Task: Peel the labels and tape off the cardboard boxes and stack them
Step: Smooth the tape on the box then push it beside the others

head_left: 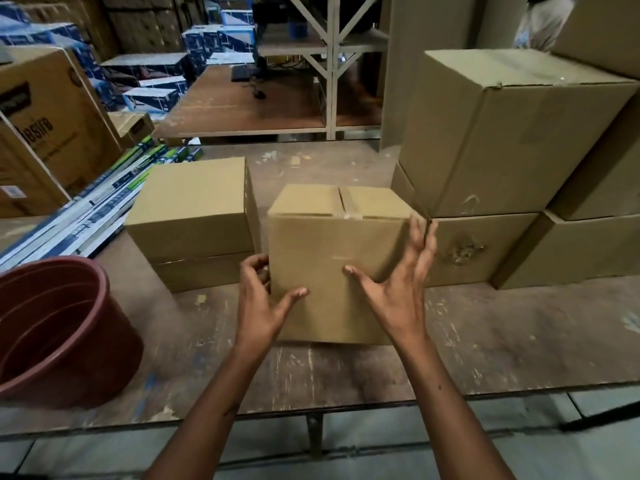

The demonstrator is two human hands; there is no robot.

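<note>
A plain brown cardboard box [337, 261] with a clear tape strip [348, 204] across its top seam stands on the worn wooden table [485, 341], between both hands. The left hand [259, 303] grips its left edge, fingers curled round the corner and thumb on the front. The right hand [398, 289] is spread wide, thumb touching the front, fingers at the right edge

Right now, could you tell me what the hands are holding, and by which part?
The left hand grips the middle cardboard box by its lower left edge; the right hand spreads open around its right edge.
</note>
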